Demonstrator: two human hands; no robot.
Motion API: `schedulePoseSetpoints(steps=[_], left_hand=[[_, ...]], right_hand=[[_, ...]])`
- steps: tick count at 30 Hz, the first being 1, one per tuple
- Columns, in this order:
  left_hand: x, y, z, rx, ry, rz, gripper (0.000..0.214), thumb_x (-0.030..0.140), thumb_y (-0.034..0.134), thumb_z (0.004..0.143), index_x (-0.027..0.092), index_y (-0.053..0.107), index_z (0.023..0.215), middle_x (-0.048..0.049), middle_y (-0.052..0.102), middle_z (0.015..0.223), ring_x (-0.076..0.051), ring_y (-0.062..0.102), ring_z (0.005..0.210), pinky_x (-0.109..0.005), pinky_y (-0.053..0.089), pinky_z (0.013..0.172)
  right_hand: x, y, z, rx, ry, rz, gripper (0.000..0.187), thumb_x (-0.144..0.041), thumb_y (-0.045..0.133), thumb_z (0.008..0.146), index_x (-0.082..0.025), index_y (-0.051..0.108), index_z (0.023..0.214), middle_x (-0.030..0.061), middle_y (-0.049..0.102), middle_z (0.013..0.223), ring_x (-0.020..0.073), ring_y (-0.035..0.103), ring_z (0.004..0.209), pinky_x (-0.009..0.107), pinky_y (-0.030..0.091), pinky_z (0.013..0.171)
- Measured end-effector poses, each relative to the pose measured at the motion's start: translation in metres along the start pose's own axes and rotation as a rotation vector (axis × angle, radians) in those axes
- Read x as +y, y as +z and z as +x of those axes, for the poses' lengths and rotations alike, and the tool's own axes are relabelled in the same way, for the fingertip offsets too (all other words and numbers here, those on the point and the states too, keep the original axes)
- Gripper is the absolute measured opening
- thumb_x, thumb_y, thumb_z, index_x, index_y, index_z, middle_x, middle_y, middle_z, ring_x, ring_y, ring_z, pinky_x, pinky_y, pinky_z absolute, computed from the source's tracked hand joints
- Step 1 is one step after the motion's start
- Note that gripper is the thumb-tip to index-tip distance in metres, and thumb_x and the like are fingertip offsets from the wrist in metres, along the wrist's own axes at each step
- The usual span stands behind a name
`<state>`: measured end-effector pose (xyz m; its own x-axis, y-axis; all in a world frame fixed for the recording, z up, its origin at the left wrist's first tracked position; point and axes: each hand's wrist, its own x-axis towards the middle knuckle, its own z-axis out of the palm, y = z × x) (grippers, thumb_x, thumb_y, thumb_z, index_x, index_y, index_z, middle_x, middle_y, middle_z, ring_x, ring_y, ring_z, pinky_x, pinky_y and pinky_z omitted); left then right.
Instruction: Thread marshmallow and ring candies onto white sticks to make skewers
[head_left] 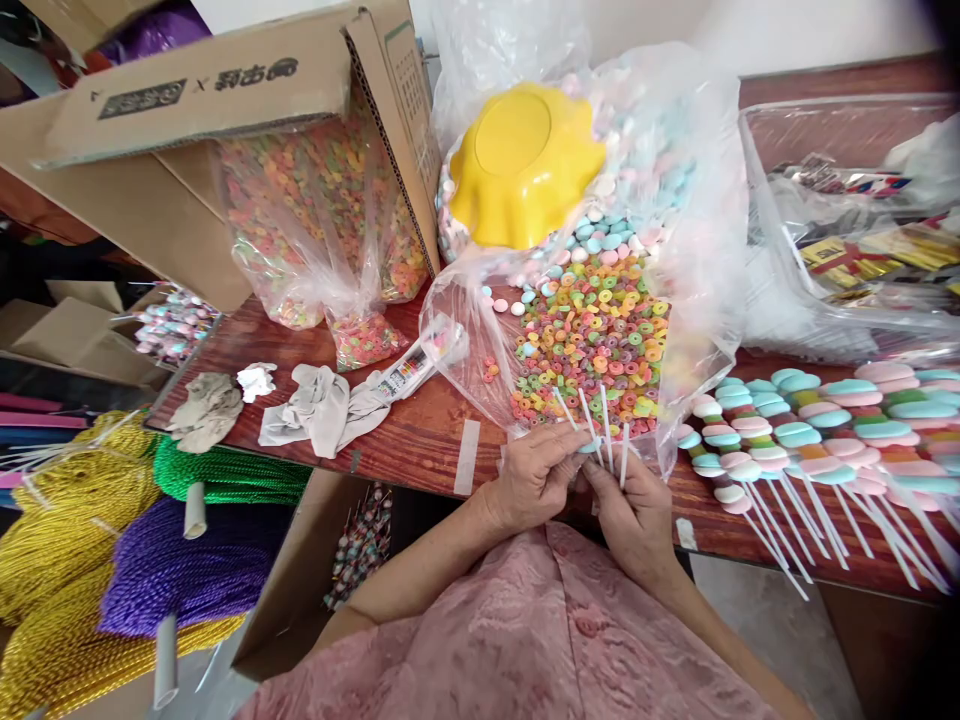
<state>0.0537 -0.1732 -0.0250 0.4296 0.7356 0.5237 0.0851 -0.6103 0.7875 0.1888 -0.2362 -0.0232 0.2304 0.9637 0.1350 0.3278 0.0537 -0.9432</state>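
Close together at the table's front edge, both of my hands are closed. My right hand point(634, 505) grips several white sticks point(605, 420), their ends pointing up and away from me. A pale blue candy point(590, 446) shows at the fingertips of my left hand point(531, 478), against one of the sticks; whether the stick goes into it is hard to see. Just beyond my hands lies a spread of colourful ring candies point(592, 345) on clear plastic. Pink, white and blue disc candies point(600, 238) are heaped behind them, under an upturned yellow bowl point(525, 165).
Rows of candy skewers point(810, 430) lie to the right, with sticks over the table edge. Behind them stands a clear bin point(862, 310) of packets. At left are a cardboard box point(225, 80), a bag of ring candies point(315, 220), crumpled gloves point(322, 405) and coloured cord bundles point(195, 560).
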Motion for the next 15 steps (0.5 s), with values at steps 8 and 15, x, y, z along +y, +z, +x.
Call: schedulePoseSetpoints(steps=[8,15], left_hand=[[-0.034,-0.043,0.058,-0.032,-0.269,0.274,0.017,0.023,0.059,0.089,0.018,0.074,0.096,-0.0073,0.073,0.090,-0.018,0.066,0.083,-0.032,0.053,0.080],[-0.049,-0.031,0.077,-0.369,-0.273,0.679,0.010,0.018,0.063,0.082,0.016,0.073,0.085,-0.0075,0.065,0.088,-0.022,0.060,0.089,-0.035,0.048,0.083]], right_hand=[[0.023,-0.038,0.015,0.203,0.157,0.086,0.019,-0.037,0.060,0.090,-0.021,0.063,0.082,-0.0020,0.060,0.066,0.0128,0.051,0.058,0.026,0.042,0.054],[0.026,-0.040,0.009,0.007,-0.045,-0.058,0.018,-0.031,0.054,0.094,-0.021,0.061,0.081,-0.0022,0.060,0.068,0.0128,0.054,0.062,0.027,0.043,0.061]])
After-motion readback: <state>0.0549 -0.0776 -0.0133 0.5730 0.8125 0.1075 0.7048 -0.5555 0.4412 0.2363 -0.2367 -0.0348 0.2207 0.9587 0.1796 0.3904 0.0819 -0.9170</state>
